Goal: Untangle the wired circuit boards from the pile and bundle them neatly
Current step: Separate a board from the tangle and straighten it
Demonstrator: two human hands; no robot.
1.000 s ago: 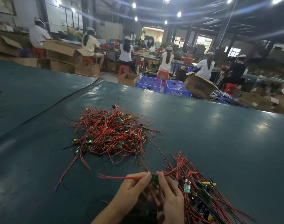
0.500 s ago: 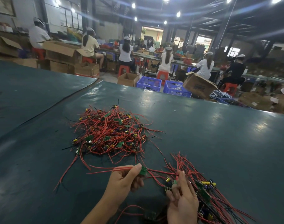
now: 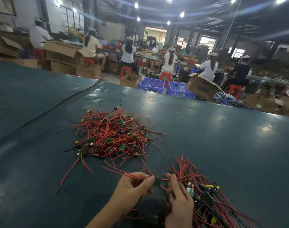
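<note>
A tangled pile (image 3: pixel 112 135) of small green circuit boards with red wires lies in the middle of the dark green table (image 3: pixel 222 145). A sorted bundle (image 3: pixel 204 195) of boards with wires laid side by side lies at the lower right. My left hand (image 3: pixel 132 190) pinches one small green board (image 3: pixel 157 181) with its red wires trailing left. My right hand (image 3: pixel 180 199) is just right of that board, fingers curled against the red wire at the bundle's edge.
A seam (image 3: pixel 58 102) divides the table cover at the left. Beyond the far edge stand blue crates (image 3: pixel 166 86), cardboard boxes (image 3: pixel 201 86) and red stools, with several seated people working at other benches.
My left hand carried the pinched board to the right, toward the bundle. My right hand lifted off the bundle and came to meet the board's wire.
</note>
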